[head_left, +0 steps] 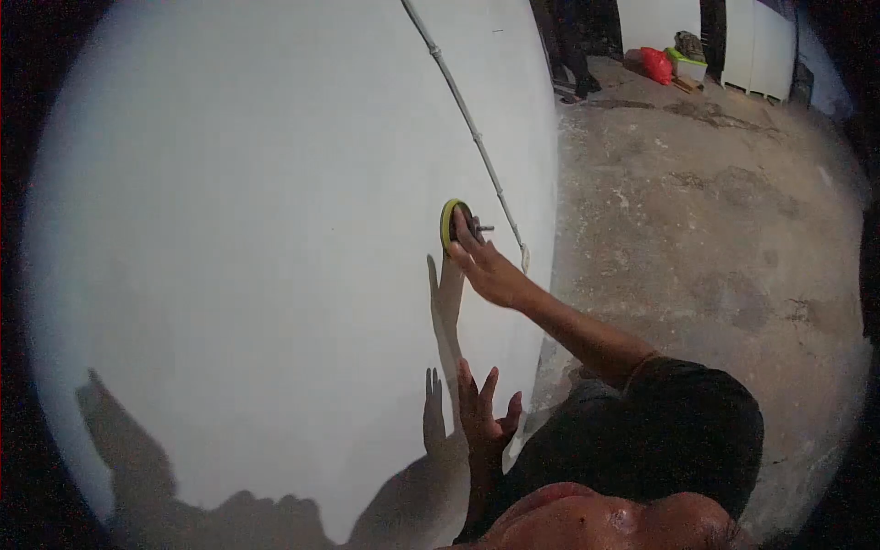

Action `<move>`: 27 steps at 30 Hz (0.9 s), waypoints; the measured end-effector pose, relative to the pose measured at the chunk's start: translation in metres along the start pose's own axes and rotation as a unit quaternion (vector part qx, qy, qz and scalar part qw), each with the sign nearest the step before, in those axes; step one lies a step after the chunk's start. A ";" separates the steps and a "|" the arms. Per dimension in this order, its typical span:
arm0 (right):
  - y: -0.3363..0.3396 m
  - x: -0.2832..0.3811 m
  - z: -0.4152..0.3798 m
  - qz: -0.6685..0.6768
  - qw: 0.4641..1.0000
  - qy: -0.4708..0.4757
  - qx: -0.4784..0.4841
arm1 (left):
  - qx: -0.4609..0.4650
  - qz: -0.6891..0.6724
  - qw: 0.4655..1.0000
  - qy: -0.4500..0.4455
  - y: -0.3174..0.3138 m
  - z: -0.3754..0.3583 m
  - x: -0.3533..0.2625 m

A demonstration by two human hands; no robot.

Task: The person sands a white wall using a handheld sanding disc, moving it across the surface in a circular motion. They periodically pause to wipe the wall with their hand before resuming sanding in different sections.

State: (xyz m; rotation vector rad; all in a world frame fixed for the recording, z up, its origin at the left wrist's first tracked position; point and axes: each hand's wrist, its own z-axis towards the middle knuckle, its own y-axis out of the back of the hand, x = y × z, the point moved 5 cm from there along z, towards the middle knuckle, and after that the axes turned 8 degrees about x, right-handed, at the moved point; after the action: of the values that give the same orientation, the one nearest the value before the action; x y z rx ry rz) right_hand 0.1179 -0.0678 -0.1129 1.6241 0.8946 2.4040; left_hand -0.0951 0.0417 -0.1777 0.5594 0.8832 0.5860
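My right hand (498, 278) reaches out to a round sanding pad (446, 225) with a yellow-green edge and a dark back, from which a short metal shaft sticks out. Fingers lie over the back of the pad, and its flat side faces the white wall (275, 229). Lower down, close to my body, my left hand (486, 417) is raised beside the wall with its fingers spread and nothing in it. Both hands and arms cast shadows on the wall.
A thin conduit (467, 115) runs down the wall to a small white fitting (525, 257). Stained concrete floor (678, 229) spreads to the right. At the back are a red bag (656, 66), a box with a green rim (687, 64), white panels (759, 50) and a person's leg (577, 60).
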 end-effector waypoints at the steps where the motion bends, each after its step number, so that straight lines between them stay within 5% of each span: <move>1: 0.006 -0.007 0.011 -0.001 1.000 -0.003 -0.018 | 0.001 -0.002 1.000 0.004 0.000 0.000 0.000; 6: 0.048 -0.034 0.059 0.175 0.980 0.009 -0.090 | 0.010 -0.073 0.997 0.033 -0.004 0.005 -0.006; 10: 0.003 -0.016 0.024 0.023 0.998 0.038 -0.033 | 0.003 0.003 1.000 -0.012 -0.006 0.001 0.008; 17: 0.040 -0.065 0.083 0.127 0.989 0.032 -0.071 | 0.003 0.015 1.000 -0.019 -0.016 -0.010 0.022; 20: 0.004 -0.072 0.059 -0.003 0.987 0.125 -0.098 | -0.003 0.017 0.999 -0.029 -0.015 -0.009 0.022; 21: 0.001 -0.046 0.039 0.022 0.997 0.017 -0.066 | -0.001 0.014 1.000 -0.015 -0.015 -0.011 0.024; 27: 0.025 -0.071 0.079 0.110 0.986 0.052 -0.110 | 0.020 0.023 1.000 0.005 -0.013 -0.009 0.019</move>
State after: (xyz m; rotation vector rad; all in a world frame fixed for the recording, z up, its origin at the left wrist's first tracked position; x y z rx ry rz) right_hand 0.2230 -0.0837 -0.1372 1.6013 0.4600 2.6425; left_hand -0.0892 0.0471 -0.2016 0.6152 0.8949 0.6142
